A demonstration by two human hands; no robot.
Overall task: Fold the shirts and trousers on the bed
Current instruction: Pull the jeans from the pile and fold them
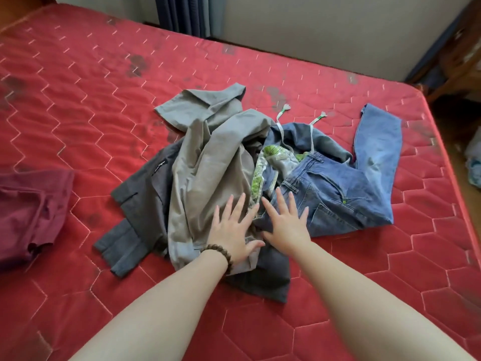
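Red quilted mattress (260, 74), hexagon-stitched with dark stains, fills your view; its far edge meets a pale wall (325, 27) and blue curtain (182, 14), its right edge drops to the floor. Bare mattress lies on all sides of the pile.

Pile, mid-bed, unfolded, four garments counted:
- One khaki woven garment (208, 157), crumpled, topmost on the left.
- One dark grey garment (140, 194), smooth cloth, spread flat beneath it.
- One pair of blue denim jeans (338, 199), a leg running toward the far right edge.
- One green-and-white printed piece (276, 157) with two drawstrings, wedged between khaki and jeans.

Apart, at the left edge: one maroon garment (31, 212).

Your left hand (231, 230), beaded bracelet (221, 254) at the wrist, rests flat on the khaki, fingers spread. Your right hand (286, 225) lies flat on the jeans' waist, fingers straight, gripping nothing.
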